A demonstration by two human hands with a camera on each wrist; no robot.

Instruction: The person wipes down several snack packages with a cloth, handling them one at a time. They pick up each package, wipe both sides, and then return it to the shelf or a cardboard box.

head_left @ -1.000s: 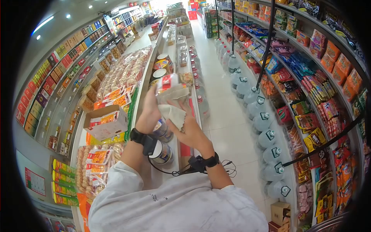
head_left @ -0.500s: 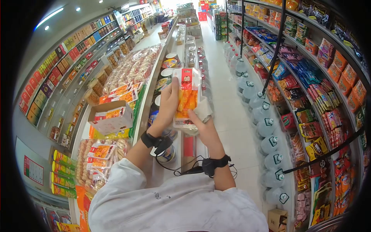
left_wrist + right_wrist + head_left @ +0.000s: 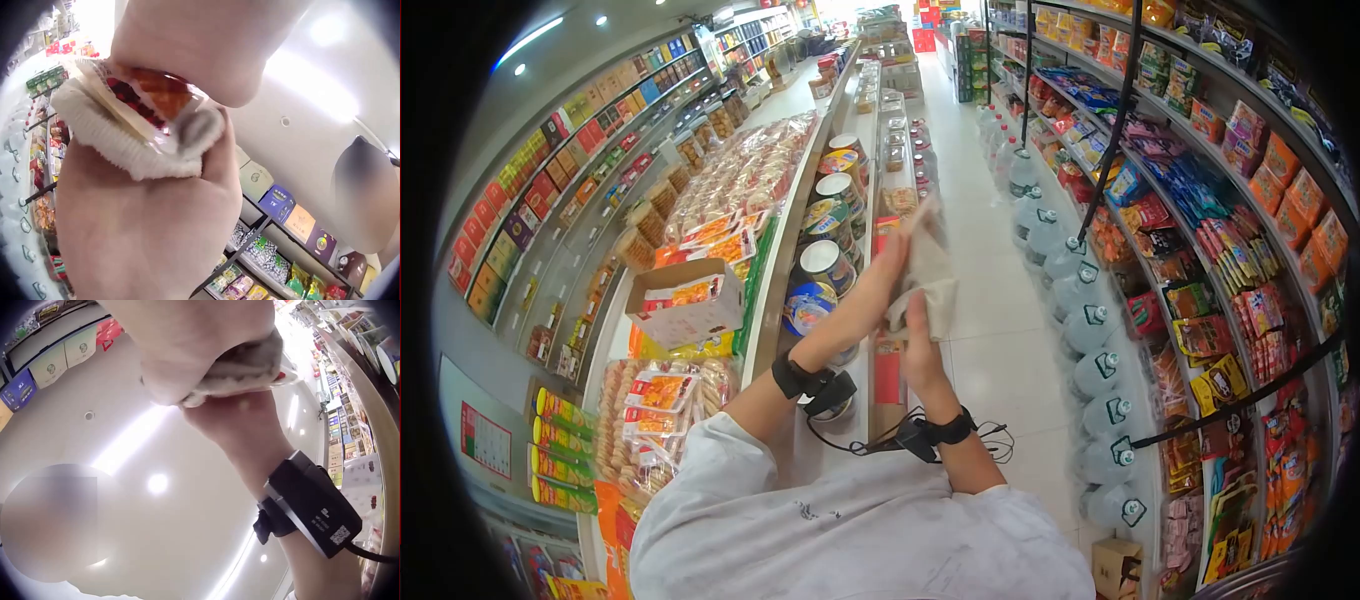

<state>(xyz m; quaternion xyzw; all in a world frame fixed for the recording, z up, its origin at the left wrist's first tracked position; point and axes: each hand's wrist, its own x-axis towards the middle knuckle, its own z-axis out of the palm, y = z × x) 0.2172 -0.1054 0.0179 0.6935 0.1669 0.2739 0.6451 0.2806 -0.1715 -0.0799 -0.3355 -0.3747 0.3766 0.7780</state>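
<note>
My left hand point(image 3: 878, 285) grips a flat, clear-wrapped snack packet point(image 3: 164, 95) with red and orange on it, turned nearly on edge. Most of the packet is hidden in the head view by the cloth and the hands. A pale beige cloth point(image 3: 935, 285), fuzzy at its edge, lies folded against the packet. Beneath it, my right hand point(image 3: 922, 350) holds the cloth against the packet, thumb raised. The right wrist view shows the cloth bunched between the two hands. Both hands are held above the shelf of tubs.
Lidded tubs point(image 3: 827, 262) line the shelf below my hands. To the left, an open carton point(image 3: 688, 305) of similar packets sits among bagged snacks point(image 3: 745, 180). Large water bottles point(image 3: 1095, 330) stand along the aisle floor, beside racks of snacks point(image 3: 1190, 230).
Half a second ago the packet's orange front faced up; now it is tilted on edge with the cloth spread across it. The cloth has moved from beside the packet's lower right corner.
</note>
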